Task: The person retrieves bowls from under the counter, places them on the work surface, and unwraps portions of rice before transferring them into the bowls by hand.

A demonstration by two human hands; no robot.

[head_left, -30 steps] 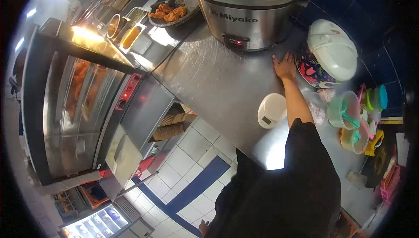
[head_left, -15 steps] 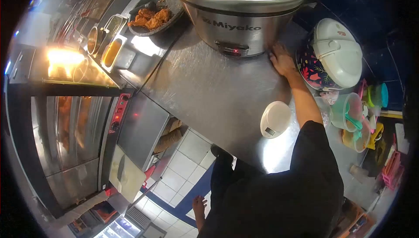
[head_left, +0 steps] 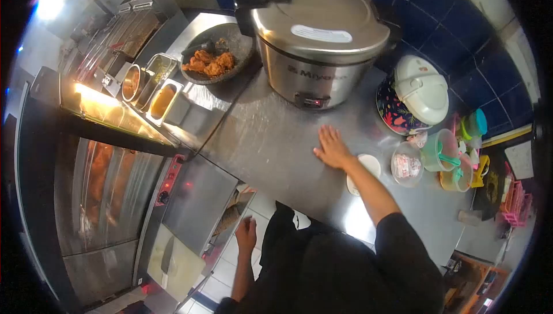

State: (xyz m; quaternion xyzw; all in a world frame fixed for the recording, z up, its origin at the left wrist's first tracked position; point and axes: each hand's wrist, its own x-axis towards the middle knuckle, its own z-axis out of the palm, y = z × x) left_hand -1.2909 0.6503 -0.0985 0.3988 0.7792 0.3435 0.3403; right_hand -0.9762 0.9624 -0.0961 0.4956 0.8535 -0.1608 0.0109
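Fingers [head_left: 328, 132] Flat on the Table [head_left: 271, 158], Below the Cooker [head_left: 319, 78]

**Hand position.** Right hand [head_left: 332, 148], center of frame: palm down on the table, fingers extended and slightly spread, thumb held out to the side. Nothing is visible between the fingers. Left hand [head_left: 246, 232], lower center, just off the front edge of the table: finger state cannot be told; no held item is visible.

**Change.** Half a second ago the right hand was at the lower right side of the cooker. It now lies farther left, in front of the cooker and apart from it. The left hand has come up nearer the table edge. Judged from this, contact is with the table surface and not with any container. The white kitchen scale [head_left: 371, 164] is right of center, partly hidden by the right forearm.

**Containers.**
- Cooker, upper center: lid down, red light lit, contents hidden.
- Floral pot [head_left: 396, 108], right of the cooker: white lid on, contents hidden.
- Stone bowl [head_left: 240, 42], upper left of center: browned fried pieces [head_left: 210, 64].
- Metal pan [head_left: 178, 92], upper left: orange-yellow contents.
- Clear tub [head_left: 408, 182], right: white and red pieces, too blurred to identify.
- Green tub [head_left: 430, 159], farther right: green scoop [head_left: 447, 159].
- Glass cabinet [head_left: 101, 242], left: browned food behind the glass.
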